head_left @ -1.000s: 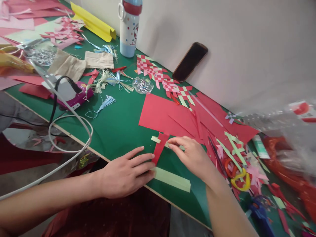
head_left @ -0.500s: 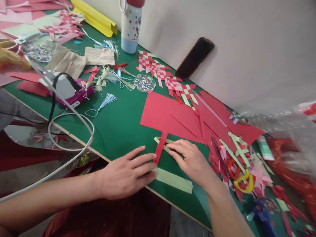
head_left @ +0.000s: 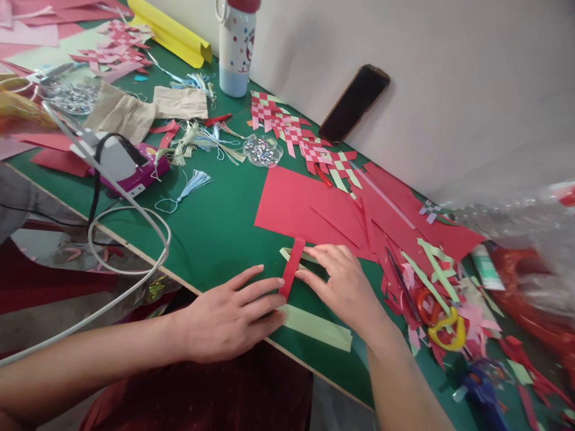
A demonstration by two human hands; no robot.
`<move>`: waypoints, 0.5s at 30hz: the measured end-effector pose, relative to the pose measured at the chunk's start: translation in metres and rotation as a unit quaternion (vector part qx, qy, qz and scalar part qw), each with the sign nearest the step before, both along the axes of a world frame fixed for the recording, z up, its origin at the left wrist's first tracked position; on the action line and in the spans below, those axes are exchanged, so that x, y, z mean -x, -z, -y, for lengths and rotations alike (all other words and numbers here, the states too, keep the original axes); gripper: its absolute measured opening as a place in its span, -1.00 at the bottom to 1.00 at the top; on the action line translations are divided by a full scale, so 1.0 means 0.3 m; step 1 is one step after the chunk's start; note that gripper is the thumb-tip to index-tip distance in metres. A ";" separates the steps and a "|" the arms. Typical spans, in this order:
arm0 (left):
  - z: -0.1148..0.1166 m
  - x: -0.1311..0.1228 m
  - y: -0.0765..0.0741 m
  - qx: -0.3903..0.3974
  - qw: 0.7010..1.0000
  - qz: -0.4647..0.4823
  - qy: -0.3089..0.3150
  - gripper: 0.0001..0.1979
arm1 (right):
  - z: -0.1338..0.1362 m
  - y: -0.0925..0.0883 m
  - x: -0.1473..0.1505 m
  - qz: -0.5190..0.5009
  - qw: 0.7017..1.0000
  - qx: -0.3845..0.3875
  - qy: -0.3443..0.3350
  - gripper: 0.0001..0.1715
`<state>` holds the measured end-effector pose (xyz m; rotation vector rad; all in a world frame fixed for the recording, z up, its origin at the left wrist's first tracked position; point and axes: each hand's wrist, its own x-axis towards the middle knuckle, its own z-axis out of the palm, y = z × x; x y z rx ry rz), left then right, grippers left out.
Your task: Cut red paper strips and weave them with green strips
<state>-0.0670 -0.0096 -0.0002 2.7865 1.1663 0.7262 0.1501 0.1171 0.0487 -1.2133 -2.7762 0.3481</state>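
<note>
A narrow red paper strip (head_left: 293, 263) lies across a folded pale green paper strip (head_left: 284, 254) on the green tabletop. My left hand (head_left: 236, 314) rests flat with its fingers spread, the fingertips on the lower end of the red strip. At the red strip's upper right edge, my right hand (head_left: 344, 284) has thumb and index finger curled around the crossing, holding the red strip. Its fingers hide part of the green strip. A wider pale green strip (head_left: 317, 328) lies below, its left end close to my left fingers.
Red paper sheets (head_left: 309, 206) lie just beyond my hands. To the right are yellow-handled scissors (head_left: 449, 332) among paper scraps. Woven paper pieces (head_left: 287, 129), a dish of small beads (head_left: 263, 151), a phone (head_left: 354, 105) and a bottle (head_left: 238, 51) stand farther back. A white cable (head_left: 166, 239) loops at left.
My right hand has shifted slightly left and up, from the green strip's right part to the red strip's edge. My left hand stays in place.
</note>
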 end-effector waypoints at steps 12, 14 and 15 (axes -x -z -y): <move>0.001 -0.005 0.003 -0.012 1.000 0.005 -0.008 -0.74 | -0.009 -0.092 -0.008 0.007 0.973 0.232 0.002 -0.71; 0.001 -0.004 0.000 -0.011 1.000 0.004 -0.010 -0.75 | -0.012 -0.088 -0.009 0.025 0.979 0.202 -0.009 -0.71; 0.001 -0.004 0.000 -0.010 1.000 0.004 -0.010 -0.75 | -0.011 -0.083 -0.008 0.028 0.984 0.177 -0.010 -0.72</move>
